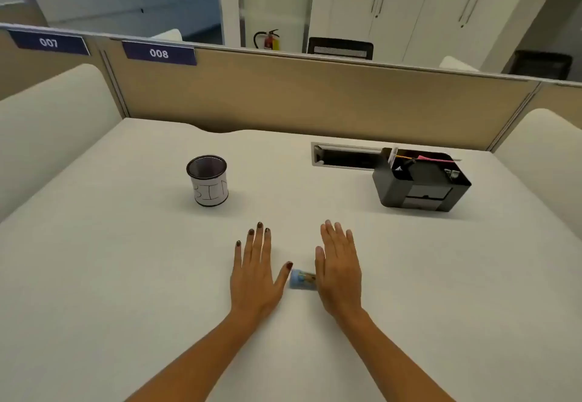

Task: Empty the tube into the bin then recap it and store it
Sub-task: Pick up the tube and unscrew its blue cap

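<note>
A small blue tube (301, 279) with a coloured label lies on its side on the white desk, between my two hands. My left hand (254, 271) rests flat, palm down, its thumb tip touching the tube's left end. My right hand (338, 271) lies flat just right of the tube and hides its right end. Neither hand grips anything. A round black mesh cup wrapped in white paper marked "BIN" (208, 180) stands upright at the far left of my hands.
A black desk organiser (420, 181) holding pens and clips stands at the far right. Behind it is a cable slot (345, 155) in the desk. A tan partition (315, 99) closes off the back edge, and cream side panels flank the desk.
</note>
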Tool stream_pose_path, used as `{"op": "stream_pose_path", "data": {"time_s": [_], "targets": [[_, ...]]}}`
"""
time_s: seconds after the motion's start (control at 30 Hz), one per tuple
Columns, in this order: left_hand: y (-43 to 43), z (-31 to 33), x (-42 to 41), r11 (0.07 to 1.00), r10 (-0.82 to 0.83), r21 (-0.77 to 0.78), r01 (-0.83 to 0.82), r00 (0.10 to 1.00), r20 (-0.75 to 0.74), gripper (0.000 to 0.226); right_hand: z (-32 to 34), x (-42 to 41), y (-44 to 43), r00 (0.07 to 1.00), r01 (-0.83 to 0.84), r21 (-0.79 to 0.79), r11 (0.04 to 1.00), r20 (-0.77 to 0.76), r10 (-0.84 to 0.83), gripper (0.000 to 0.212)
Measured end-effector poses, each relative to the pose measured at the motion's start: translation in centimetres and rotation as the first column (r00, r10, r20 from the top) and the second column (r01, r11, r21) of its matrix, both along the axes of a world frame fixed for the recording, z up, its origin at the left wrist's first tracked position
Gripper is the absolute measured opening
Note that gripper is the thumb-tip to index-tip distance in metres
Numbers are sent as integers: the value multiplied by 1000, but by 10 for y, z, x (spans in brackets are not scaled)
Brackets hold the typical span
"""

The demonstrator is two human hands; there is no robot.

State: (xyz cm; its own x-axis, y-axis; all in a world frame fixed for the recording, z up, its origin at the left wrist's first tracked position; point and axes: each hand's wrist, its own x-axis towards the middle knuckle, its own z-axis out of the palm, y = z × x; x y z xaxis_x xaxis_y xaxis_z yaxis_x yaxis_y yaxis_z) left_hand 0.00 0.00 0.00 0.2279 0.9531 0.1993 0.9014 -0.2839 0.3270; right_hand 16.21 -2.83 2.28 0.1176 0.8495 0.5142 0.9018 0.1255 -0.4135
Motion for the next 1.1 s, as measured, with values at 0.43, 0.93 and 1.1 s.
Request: {"op": "stream_pose_path", "data": {"time_s": [0.43, 0.93, 1.1], "targets": [[-28, -17, -5, 996, 61, -65, -66, 995, -74, 75, -38, -2, -29, 978, -184, -171, 968, -130, 163, 39], [-39, 39, 18, 851, 394, -498, 166, 426, 815, 26, 1, -36, -39, 793, -114, -203, 973, -609, -34, 23], [-38, 51, 22, 717, 553, -582, 383, 196, 810, 45, 22, -51, -45, 616, -123, -235, 964, -780, -112, 24]]}}
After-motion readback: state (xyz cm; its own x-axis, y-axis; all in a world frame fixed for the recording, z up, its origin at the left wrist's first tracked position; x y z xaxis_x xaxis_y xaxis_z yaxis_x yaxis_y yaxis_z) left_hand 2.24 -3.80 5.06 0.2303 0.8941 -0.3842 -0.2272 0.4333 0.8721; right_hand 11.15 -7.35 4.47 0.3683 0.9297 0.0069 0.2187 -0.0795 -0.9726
